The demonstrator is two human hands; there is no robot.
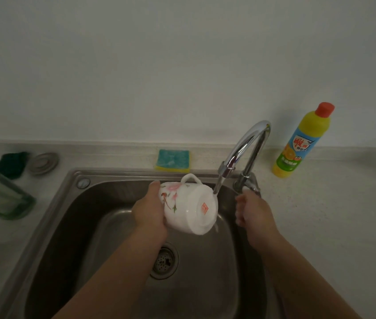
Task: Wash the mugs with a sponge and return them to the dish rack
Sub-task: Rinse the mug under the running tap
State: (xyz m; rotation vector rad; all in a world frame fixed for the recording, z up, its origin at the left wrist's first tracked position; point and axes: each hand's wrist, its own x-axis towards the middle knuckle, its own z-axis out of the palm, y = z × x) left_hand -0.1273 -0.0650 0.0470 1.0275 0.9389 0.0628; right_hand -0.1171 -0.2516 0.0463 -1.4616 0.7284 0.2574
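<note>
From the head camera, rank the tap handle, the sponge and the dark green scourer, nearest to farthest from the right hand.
1. Tap handle, just beyond the right hand, at the sink rim.
2. Sponge, behind the sink, to the left.
3. Dark green scourer, far left on the counter.

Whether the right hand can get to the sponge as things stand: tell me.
Probably yes. The right hand is at the tap handle, and the sponge lies uncovered on the ledge behind the sink. Only the spout and the mug stand between.
</note>
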